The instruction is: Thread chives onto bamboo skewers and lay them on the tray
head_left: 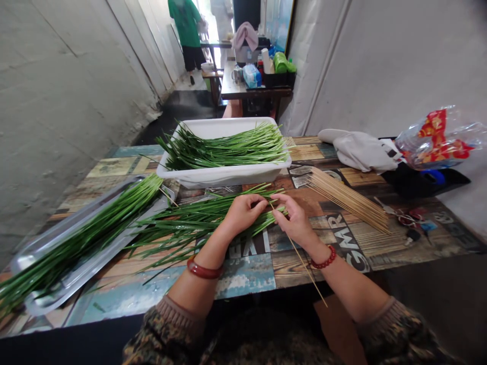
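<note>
My right hand (294,218) pinches a thin bamboo skewer (304,263), which slants down past the table's front edge. Its upper end meets the fingertips of my left hand (245,210), closed at the stalk ends of some garlic chives; exactly how many stalks it grips is hidden. Loose garlic chives (171,228) spread on the table under and left of my hands. To the left, a metal tray (91,268) carries a long bundle of chives (102,228), with a skewer end showing near its stalk ends. More chives (236,147) fill a white plastic tub (224,177) beyond my hands.
Several bamboo skewers (346,200) lie in a pile at right, near scissors (403,215) and keys (413,235). A pale cap (361,149) and a clear plastic bag with red print (433,139) sit behind them. Farther back are a second table (232,86) and a person in green (186,25).
</note>
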A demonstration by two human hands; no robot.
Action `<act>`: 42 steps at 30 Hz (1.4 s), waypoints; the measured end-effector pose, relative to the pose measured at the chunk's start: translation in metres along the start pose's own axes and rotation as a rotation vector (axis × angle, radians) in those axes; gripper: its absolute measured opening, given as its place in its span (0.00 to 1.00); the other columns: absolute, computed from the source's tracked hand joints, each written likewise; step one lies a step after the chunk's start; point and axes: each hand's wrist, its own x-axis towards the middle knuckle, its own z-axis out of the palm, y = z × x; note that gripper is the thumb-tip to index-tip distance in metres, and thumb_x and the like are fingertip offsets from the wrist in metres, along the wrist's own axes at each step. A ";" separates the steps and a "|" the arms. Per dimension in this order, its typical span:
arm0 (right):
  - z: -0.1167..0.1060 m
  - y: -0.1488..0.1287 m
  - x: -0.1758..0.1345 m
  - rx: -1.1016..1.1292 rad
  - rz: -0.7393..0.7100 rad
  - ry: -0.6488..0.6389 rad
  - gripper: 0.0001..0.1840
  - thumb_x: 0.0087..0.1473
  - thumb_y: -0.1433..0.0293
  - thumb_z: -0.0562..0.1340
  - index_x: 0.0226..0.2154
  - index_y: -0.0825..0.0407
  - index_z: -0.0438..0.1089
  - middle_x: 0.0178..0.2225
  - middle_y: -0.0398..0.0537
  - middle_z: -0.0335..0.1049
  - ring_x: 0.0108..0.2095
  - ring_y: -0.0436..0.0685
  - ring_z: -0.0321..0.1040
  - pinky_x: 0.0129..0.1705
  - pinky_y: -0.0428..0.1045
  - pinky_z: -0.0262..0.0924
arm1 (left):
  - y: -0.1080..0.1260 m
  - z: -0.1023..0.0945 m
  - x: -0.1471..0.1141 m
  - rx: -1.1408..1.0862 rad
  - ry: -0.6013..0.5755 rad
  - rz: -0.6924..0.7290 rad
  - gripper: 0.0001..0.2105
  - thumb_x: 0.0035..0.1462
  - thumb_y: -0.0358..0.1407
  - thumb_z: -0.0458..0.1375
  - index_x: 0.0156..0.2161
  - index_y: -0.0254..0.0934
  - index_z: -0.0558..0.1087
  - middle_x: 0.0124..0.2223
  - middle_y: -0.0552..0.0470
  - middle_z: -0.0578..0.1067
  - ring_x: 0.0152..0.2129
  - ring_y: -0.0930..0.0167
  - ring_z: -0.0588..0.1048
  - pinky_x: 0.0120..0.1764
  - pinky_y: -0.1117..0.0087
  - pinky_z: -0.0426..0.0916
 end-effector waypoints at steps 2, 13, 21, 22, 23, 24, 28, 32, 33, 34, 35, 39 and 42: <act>0.000 0.000 0.000 -0.001 -0.002 0.001 0.20 0.54 0.71 0.58 0.51 0.49 0.64 0.25 0.39 0.67 0.19 0.46 0.61 0.21 0.42 0.56 | -0.001 -0.001 0.000 0.003 -0.017 0.020 0.14 0.58 0.35 0.51 0.28 0.32 0.76 0.26 0.52 0.76 0.25 0.72 0.72 0.30 0.75 0.63; 0.001 0.001 0.001 -0.025 0.012 0.032 0.14 0.54 0.68 0.59 0.45 0.51 0.65 0.26 0.40 0.68 0.18 0.45 0.61 0.21 0.42 0.56 | 0.000 0.003 -0.002 -0.085 -0.007 0.031 0.10 0.55 0.34 0.54 0.29 0.33 0.77 0.30 0.49 0.77 0.29 0.71 0.73 0.35 0.73 0.66; 0.001 0.001 -0.001 -0.020 0.016 0.052 0.08 0.55 0.65 0.60 0.37 0.51 0.64 0.19 0.35 0.62 0.15 0.45 0.60 0.19 0.42 0.55 | 0.001 0.002 -0.003 -0.107 -0.123 0.076 0.11 0.56 0.34 0.54 0.29 0.33 0.76 0.29 0.51 0.76 0.27 0.72 0.71 0.33 0.75 0.65; 0.001 0.001 -0.001 -0.021 0.018 0.051 0.08 0.54 0.65 0.60 0.37 0.51 0.64 0.19 0.35 0.62 0.15 0.45 0.60 0.19 0.42 0.55 | 0.001 0.001 -0.003 -0.106 -0.131 0.080 0.10 0.56 0.34 0.54 0.30 0.33 0.76 0.29 0.51 0.76 0.27 0.72 0.72 0.33 0.75 0.65; 0.001 0.001 -0.001 -0.021 0.019 0.048 0.09 0.54 0.64 0.60 0.37 0.51 0.64 0.19 0.35 0.62 0.15 0.45 0.60 0.19 0.42 0.55 | 0.001 0.000 -0.003 -0.103 -0.139 0.086 0.10 0.56 0.34 0.54 0.31 0.33 0.76 0.30 0.51 0.76 0.28 0.72 0.72 0.33 0.75 0.65; 0.001 0.001 -0.001 -0.021 0.020 0.046 0.10 0.54 0.64 0.60 0.38 0.51 0.64 0.20 0.35 0.62 0.15 0.45 0.60 0.19 0.42 0.55 | 0.000 0.000 -0.003 -0.095 -0.146 0.090 0.10 0.56 0.34 0.54 0.32 0.33 0.77 0.30 0.51 0.77 0.28 0.72 0.72 0.33 0.75 0.65; 0.001 -0.001 0.001 -0.009 0.036 0.036 0.13 0.55 0.62 0.60 0.41 0.51 0.64 0.22 0.37 0.65 0.15 0.45 0.60 0.18 0.42 0.56 | -0.001 -0.001 -0.003 -0.027 -0.191 0.068 0.10 0.56 0.36 0.54 0.33 0.32 0.77 0.28 0.52 0.76 0.25 0.74 0.70 0.29 0.76 0.63; 0.000 0.002 0.001 -0.048 0.053 0.026 0.11 0.57 0.62 0.58 0.37 0.52 0.66 0.19 0.36 0.63 0.14 0.45 0.59 0.18 0.42 0.55 | -0.002 0.001 -0.004 0.042 -0.202 0.035 0.10 0.55 0.35 0.55 0.30 0.33 0.76 0.23 0.55 0.73 0.20 0.76 0.66 0.25 0.76 0.58; -0.001 0.003 0.001 -0.068 0.054 0.022 0.10 0.57 0.62 0.58 0.35 0.52 0.67 0.18 0.36 0.63 0.14 0.46 0.59 0.19 0.42 0.55 | -0.003 0.001 -0.004 0.049 -0.205 0.038 0.09 0.55 0.35 0.56 0.31 0.33 0.77 0.23 0.55 0.73 0.20 0.75 0.67 0.25 0.76 0.58; -0.001 0.004 0.001 -0.089 0.055 0.017 0.10 0.57 0.62 0.58 0.34 0.52 0.67 0.18 0.37 0.62 0.14 0.46 0.59 0.19 0.42 0.55 | -0.004 0.000 -0.004 0.051 -0.198 0.043 0.09 0.55 0.35 0.56 0.32 0.34 0.77 0.24 0.55 0.74 0.21 0.75 0.68 0.26 0.76 0.59; -0.001 0.005 0.001 -0.106 0.054 0.012 0.10 0.57 0.62 0.58 0.33 0.52 0.67 0.17 0.37 0.63 0.14 0.46 0.59 0.19 0.42 0.55 | -0.006 -0.002 -0.004 0.053 -0.175 0.048 0.09 0.55 0.35 0.55 0.33 0.34 0.77 0.26 0.54 0.76 0.23 0.74 0.70 0.27 0.76 0.61; -0.001 0.006 0.000 -0.154 0.050 0.003 0.09 0.56 0.63 0.59 0.32 0.52 0.67 0.18 0.39 0.65 0.14 0.47 0.59 0.19 0.42 0.53 | -0.013 -0.011 -0.002 0.164 0.040 0.043 0.10 0.58 0.34 0.54 0.38 0.35 0.77 0.35 0.49 0.78 0.31 0.70 0.74 0.36 0.73 0.65; -0.001 0.005 0.000 -0.168 0.047 0.012 0.09 0.56 0.63 0.58 0.32 0.52 0.67 0.18 0.39 0.65 0.14 0.46 0.59 0.18 0.42 0.53 | -0.017 -0.012 -0.001 0.326 0.077 0.035 0.09 0.57 0.32 0.55 0.38 0.36 0.77 0.36 0.48 0.78 0.33 0.69 0.74 0.38 0.71 0.66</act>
